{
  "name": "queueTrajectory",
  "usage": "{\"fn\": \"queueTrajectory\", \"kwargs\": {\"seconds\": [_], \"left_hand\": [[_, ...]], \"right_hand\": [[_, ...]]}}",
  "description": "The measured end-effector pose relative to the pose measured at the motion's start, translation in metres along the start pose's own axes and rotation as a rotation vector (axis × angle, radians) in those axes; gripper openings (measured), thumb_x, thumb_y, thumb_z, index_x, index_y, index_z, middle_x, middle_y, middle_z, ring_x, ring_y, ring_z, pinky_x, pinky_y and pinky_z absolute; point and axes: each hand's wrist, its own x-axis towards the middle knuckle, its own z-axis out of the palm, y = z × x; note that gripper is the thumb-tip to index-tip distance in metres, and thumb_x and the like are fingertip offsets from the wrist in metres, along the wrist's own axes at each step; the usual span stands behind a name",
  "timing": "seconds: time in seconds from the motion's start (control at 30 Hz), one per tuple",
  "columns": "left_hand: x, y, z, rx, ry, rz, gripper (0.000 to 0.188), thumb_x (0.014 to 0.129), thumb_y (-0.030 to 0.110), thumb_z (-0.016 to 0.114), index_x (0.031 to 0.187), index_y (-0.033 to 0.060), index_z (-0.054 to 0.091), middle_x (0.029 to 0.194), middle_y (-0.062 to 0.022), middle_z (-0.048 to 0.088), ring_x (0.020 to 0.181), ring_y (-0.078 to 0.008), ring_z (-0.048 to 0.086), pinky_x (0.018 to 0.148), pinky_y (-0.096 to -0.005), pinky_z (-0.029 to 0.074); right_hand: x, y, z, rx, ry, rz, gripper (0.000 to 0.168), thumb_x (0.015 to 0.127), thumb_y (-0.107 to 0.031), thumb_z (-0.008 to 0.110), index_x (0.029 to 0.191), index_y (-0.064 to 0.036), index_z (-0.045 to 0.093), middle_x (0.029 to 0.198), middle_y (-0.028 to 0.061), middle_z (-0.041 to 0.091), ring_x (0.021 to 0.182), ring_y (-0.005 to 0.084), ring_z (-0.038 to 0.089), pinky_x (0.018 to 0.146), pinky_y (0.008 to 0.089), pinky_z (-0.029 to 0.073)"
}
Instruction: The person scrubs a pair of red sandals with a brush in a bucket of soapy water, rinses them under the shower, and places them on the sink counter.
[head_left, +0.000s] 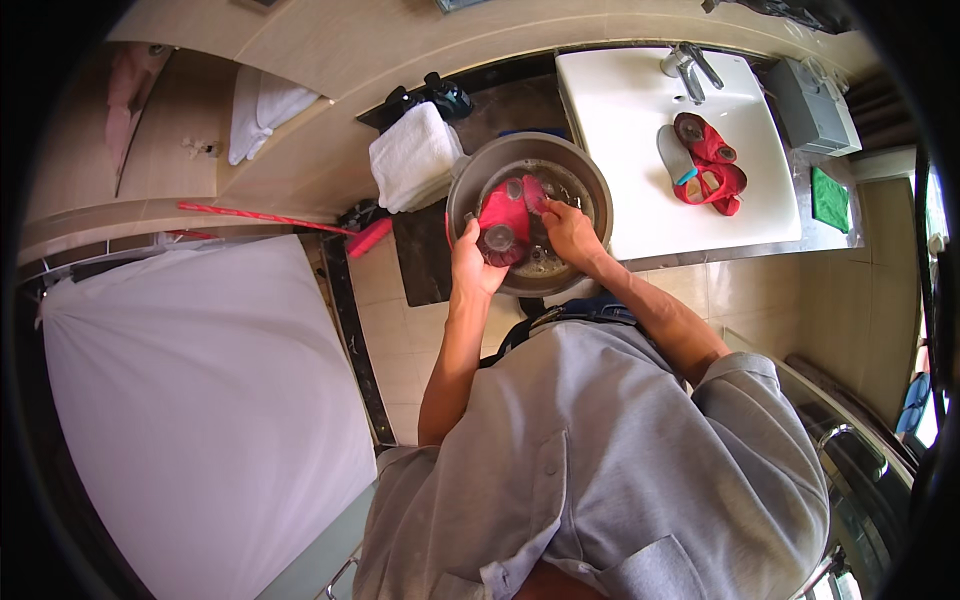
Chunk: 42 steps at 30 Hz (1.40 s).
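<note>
My left hand (475, 264) grips a red soft-soled shoe (503, 212), like a ballet slipper, by its edge. The shoe's sole faces up, with a round grey patch at each end. In my right hand (571, 234) is a small red scrub brush (533, 194), its head against or right beside the shoe; its handle is hidden by my fingers. Both hands are over a grey-brown basin (598, 176) of sudsy water. More red shoes (709, 180) lie in the white sink (637, 217) to the right, with a grey insole (675, 150) leaning beside them.
Folded white towels (415, 155) and dark bottles (448, 97) stand left of the basin. A chrome faucet (690, 71) rises behind the sink. Right of it are a grey box (810, 105) and a green cloth (829, 199). A red broom (367, 238) leans at left.
</note>
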Motion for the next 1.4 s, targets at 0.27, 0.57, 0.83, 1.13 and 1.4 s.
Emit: {"fn": "queueTrajectory", "kwargs": {"seconds": [0.27, 0.57, 0.83, 1.13, 1.4], "left_hand": [[0.006, -0.006, -0.005, 0.096, 0.089, -0.023, 0.046, 0.104, 0.037, 0.034, 0.134, 0.0045, 0.048, 0.129, -0.0147, 0.058, 0.117, -0.0305, 0.057, 0.1, -0.0487, 0.045], [-0.006, 0.017, 0.01, 0.104, 0.094, -0.014, 0.049, 0.101, 0.043, 0.039, 0.132, 0.0051, 0.047, 0.131, -0.0168, 0.056, 0.117, -0.0398, 0.055, 0.092, -0.0591, 0.047], [0.021, 0.007, -0.001, 0.21, 0.139, -0.204, 0.036, 0.093, 0.027, 0.053, 0.123, 0.0078, 0.056, 0.12, -0.0135, 0.063, 0.107, -0.0328, 0.061, 0.092, -0.054, 0.048], [0.028, 0.005, -0.008, 0.408, 0.151, -0.053, 0.033, 0.089, 0.004, 0.05, 0.121, 0.0, 0.056, 0.111, -0.0137, 0.066, 0.097, -0.027, 0.066, 0.084, -0.0441, 0.056], [-0.018, 0.021, 0.03, 0.833, 0.026, 0.142, 0.054, 0.086, -0.003, 0.053, 0.14, -0.0029, 0.045, 0.117, -0.0138, 0.064, 0.097, -0.0191, 0.065, 0.087, -0.031, 0.053]], "right_hand": [[-0.01, -0.011, 0.001, -0.103, -0.152, -0.109, 0.031, 0.092, -0.021, 0.049, 0.114, -0.006, 0.065, 0.1, 0.0287, 0.065, 0.095, 0.0461, 0.062, 0.085, 0.0515, 0.051], [0.015, -0.013, -0.019, 0.12, -0.218, 0.187, 0.037, 0.094, -0.025, 0.051, 0.122, -0.005, 0.064, 0.079, 0.0127, 0.065, 0.068, 0.0171, 0.062, 0.055, 0.0327, 0.048], [0.037, 0.011, 0.011, -0.134, -0.244, 0.131, 0.036, 0.09, -0.025, 0.05, 0.112, -0.004, 0.068, 0.112, 0.0242, 0.065, 0.109, 0.0401, 0.06, 0.097, 0.0427, 0.048], [0.044, 0.001, -0.013, -0.379, -0.227, 0.009, 0.041, 0.085, -0.026, 0.059, 0.118, -0.002, 0.062, 0.11, 0.0278, 0.065, 0.106, 0.0395, 0.062, 0.094, 0.0457, 0.049], [0.025, -0.003, -0.016, -0.376, 0.008, -0.382, 0.048, 0.086, -0.036, 0.065, 0.116, 0.0, 0.061, 0.108, 0.0265, 0.064, 0.104, 0.0421, 0.06, 0.088, 0.0482, 0.05]]}}
